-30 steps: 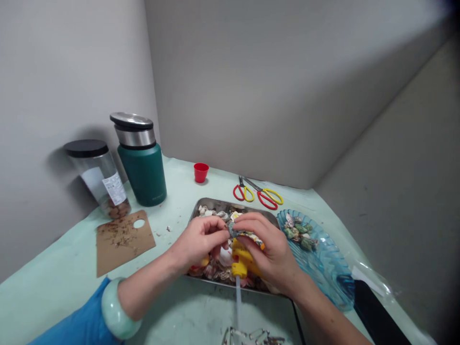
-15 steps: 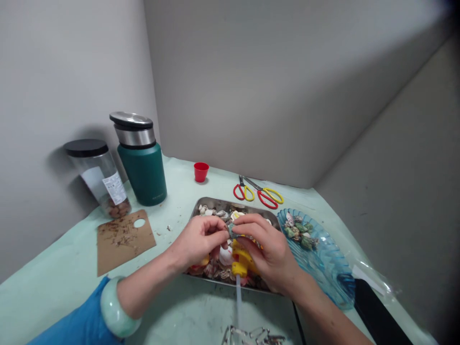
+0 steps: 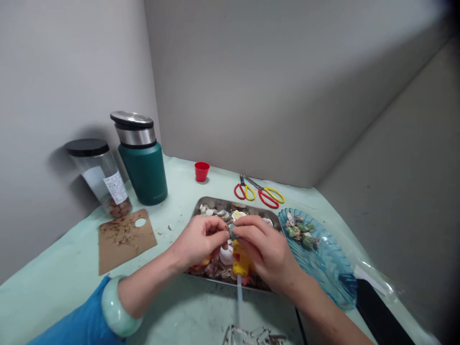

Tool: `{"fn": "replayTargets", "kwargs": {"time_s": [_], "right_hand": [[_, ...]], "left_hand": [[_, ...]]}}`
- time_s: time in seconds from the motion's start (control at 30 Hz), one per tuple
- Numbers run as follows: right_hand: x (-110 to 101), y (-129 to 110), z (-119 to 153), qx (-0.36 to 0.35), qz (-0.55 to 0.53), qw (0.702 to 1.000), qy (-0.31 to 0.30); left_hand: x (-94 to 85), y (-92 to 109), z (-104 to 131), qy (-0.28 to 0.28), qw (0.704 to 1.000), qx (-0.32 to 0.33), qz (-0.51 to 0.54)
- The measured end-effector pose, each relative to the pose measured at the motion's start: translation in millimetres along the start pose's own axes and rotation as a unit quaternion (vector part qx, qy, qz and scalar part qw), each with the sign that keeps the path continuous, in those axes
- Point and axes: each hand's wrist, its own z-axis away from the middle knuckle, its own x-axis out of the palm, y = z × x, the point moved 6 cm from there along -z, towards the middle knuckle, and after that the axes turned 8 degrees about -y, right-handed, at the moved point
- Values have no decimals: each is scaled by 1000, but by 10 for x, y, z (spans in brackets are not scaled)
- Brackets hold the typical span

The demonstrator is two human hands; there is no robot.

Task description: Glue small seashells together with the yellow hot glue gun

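Observation:
Over a metal tray (image 3: pixel 247 207) of shells, my left hand (image 3: pixel 203 239) and my right hand (image 3: pixel 264 247) meet at the fingertips. Between them is a small grey-green piece (image 3: pixel 233 232), perhaps a shell, mostly covered by the fingers. Both hands pinch it. A yellow glue gun (image 3: pixel 241 261) lies under my right hand, partly hidden by it, with a whitish glue stick (image 3: pixel 239 299) pointing toward me. Shells of several colours fill the tray. Metal clips (image 3: pixel 255 335) lie at the near edge.
A blue shell-shaped plate (image 3: pixel 323 268) holding green pieces is at the right, by a black object (image 3: pixel 381 311). Scissors (image 3: pixel 268 194) and a red cup (image 3: pixel 201 171) stand behind. A green bottle (image 3: pixel 143 170), a clear jar (image 3: pixel 104 177) and brown cardboard (image 3: pixel 125 244) are left.
The fingers of my right hand have shifted slightly around the small piece, and the hand covers more of the yellow glue gun. The view has moved very slightly.

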Motion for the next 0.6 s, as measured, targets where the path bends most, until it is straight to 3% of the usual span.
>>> {"fn": "replayTargets", "kwargs": {"time_s": [0.17, 0.27, 0.33, 0.4, 0.5, 0.6], "right_hand": [[-123, 35, -7, 26, -50, 998, 28], [-143, 158, 11, 112, -145, 982, 39], [-79, 268, 45, 192, -265, 944, 34], [19, 330, 75, 241, -390, 888, 29], [148, 334, 80, 248, -524, 814, 31], [257, 295, 77, 244, -599, 762, 24]], "left_hand": [[31, 102, 17, -12, 1000, -6, 0], [8, 177, 40, -1, 1000, -6, -12], [-33, 226, 62, 28, 999, 8, -17], [-52, 259, 79, 46, 998, 26, -19], [-19, 253, 78, 33, 998, 44, -11], [5, 206, 65, 37, 998, 51, 9]]}}
